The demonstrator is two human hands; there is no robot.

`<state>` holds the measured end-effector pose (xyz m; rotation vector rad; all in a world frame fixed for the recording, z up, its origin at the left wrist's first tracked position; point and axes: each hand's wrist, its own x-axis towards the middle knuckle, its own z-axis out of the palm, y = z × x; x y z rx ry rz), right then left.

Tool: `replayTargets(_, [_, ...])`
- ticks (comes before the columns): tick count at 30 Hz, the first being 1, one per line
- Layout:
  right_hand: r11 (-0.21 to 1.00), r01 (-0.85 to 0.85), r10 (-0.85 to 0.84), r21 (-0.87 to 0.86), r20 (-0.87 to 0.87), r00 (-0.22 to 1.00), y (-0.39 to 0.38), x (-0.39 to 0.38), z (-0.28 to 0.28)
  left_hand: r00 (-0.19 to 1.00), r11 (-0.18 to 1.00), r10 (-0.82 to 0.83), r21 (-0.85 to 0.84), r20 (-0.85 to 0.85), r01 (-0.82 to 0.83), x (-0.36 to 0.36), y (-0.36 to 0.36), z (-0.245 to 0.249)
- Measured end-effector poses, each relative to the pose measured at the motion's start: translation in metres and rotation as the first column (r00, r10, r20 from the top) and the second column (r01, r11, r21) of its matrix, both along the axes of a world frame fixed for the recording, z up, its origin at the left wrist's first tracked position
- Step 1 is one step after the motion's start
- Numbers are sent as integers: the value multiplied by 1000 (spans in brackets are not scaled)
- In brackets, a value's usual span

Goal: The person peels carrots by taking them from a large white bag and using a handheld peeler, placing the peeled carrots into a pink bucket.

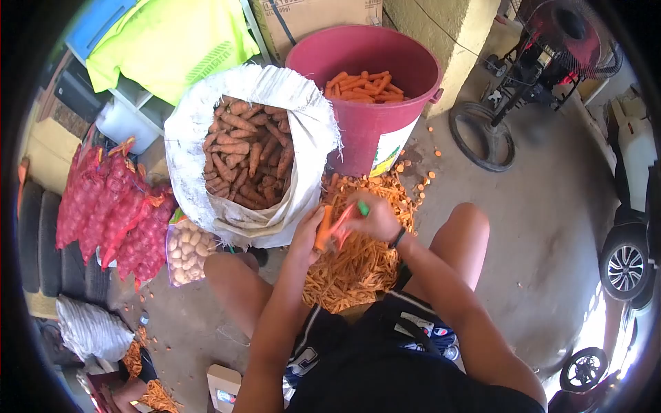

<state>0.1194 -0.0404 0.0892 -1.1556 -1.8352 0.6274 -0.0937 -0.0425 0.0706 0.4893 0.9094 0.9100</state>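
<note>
My left hand (307,235) is closed around a peeled orange carrot (322,231), held upright between my knees. Against its right side is a red peeler (341,224) with a green end, gripped in my right hand (376,219). Beneath both hands lies a large heap of carrot peelings (348,279). Just beyond my left hand stands a white woven sack (313,148), rolled open and full of unpeeled carrots (244,155). To its right, a tall maroon bucket (354,131) holds peeled carrots (365,87).
Red mesh bags of onions (110,199) and a bag of garlic (187,251) sit at left. Carrot ends (421,187) are scattered near the bucket. A fan (568,31) stands at the back right, and part of another person's leg (131,396) shows at lower left.
</note>
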Motion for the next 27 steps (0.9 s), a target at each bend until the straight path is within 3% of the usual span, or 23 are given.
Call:
replayTargets(1, [994,-109,108,25,27,994,-6,-7,6,1000,1000,-6,17,-16,6,1,1,-2])
replayTargets(3, [999,14,-15,29,35,999,9,3,-13,998,999,-22,28,-63,24,1,-6,-10])
replayTargets(4, [996,81,-82,28,40,996,15,10,-21,991,994,-110,9,-71,111,-8,-7,-18])
replayTargets(7, [947,310,-301,-87,103,948,33,32,-14,992,994,-111,15,-61,112,-6,-7,-6])
replayTargets(8, [953,234,-241,-194,-13,971,29,32,-13,995,994,-103,44,-7,104,-5,-5,0])
replayTargets(11, [1000,-5,5,2,-49,999,-6,-4,7,1000,1000,0,-23,-14,0,1,0,-3])
replayTargets(12, [994,-77,75,80,27,997,-10,-9,10,998,999,-45,20,42,44,2,-1,0])
replayTargets(15, [999,36,-35,-8,59,998,6,6,4,990,993,-115,19,-82,117,-2,-9,5])
replayTargets(16, [986,164,-167,43,63,984,17,13,-3,987,990,-134,32,-86,137,-6,-9,4])
replayTargets(19, [935,283,-258,-215,137,956,31,32,-2,994,998,-61,4,-93,61,-3,-9,4])
replayTargets(21, [980,159,-157,-119,30,987,13,16,-3,997,999,-42,-11,-59,41,-5,-4,5])
replayTargets(23, [994,-75,73,85,25,997,-7,-4,3,999,1000,-21,-11,-45,21,0,-1,6])
replayTargets(26, [996,-34,25,82,107,994,0,2,-6,996,1000,-31,-5,-89,31,1,-12,5])
replayTargets(27, [996,69,-75,59,106,992,9,10,-11,992,998,-64,-5,-105,63,-3,-13,4])
